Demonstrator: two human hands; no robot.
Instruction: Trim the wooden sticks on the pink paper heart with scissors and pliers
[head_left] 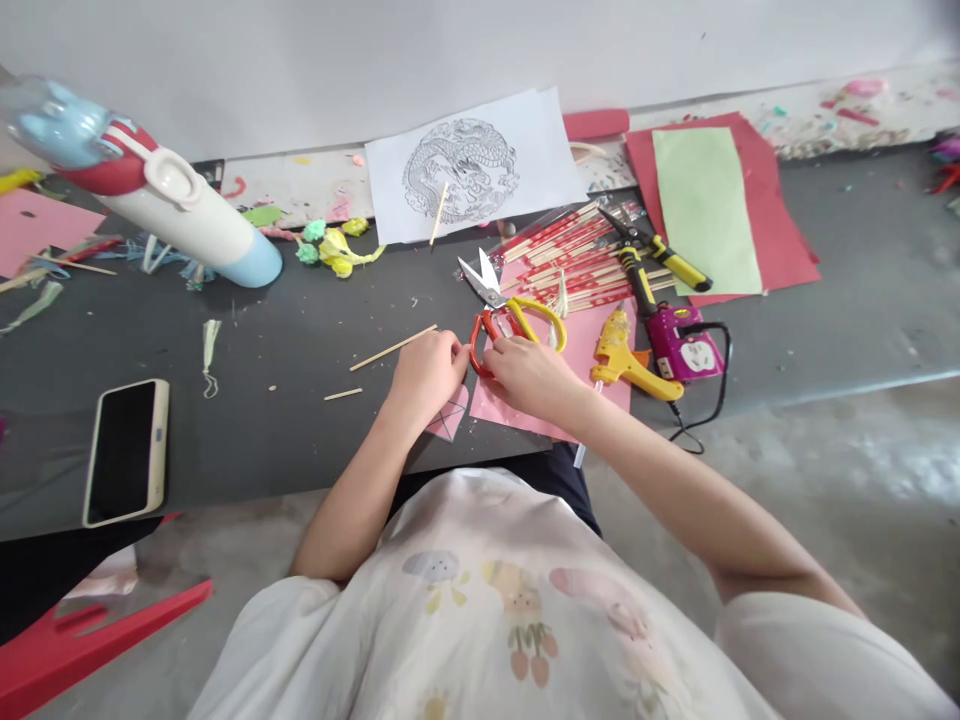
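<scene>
My left hand (427, 372) rests on the dark table (285, 340) with its fingers curled, over a small pink folded paper piece (450, 418). My right hand (529, 375) lies on a pink paper sheet (592, 350) with fingers closed near the handles of the scissors (502, 305), which have one red and one yellow loop and lie with blades apart. What the fingertips of either hand pinch is hidden. A thin wooden stick (393, 347) lies just left of my left hand.
A yellow glue gun (626, 362), a purple glue gun (679, 345) with black cord, pliers (660, 252), a bundle of sticks (577, 262), a dragon drawing (469, 165), red and green sheets (712, 205), a white bottle (172, 205) and a phone (126, 450) surround the hands.
</scene>
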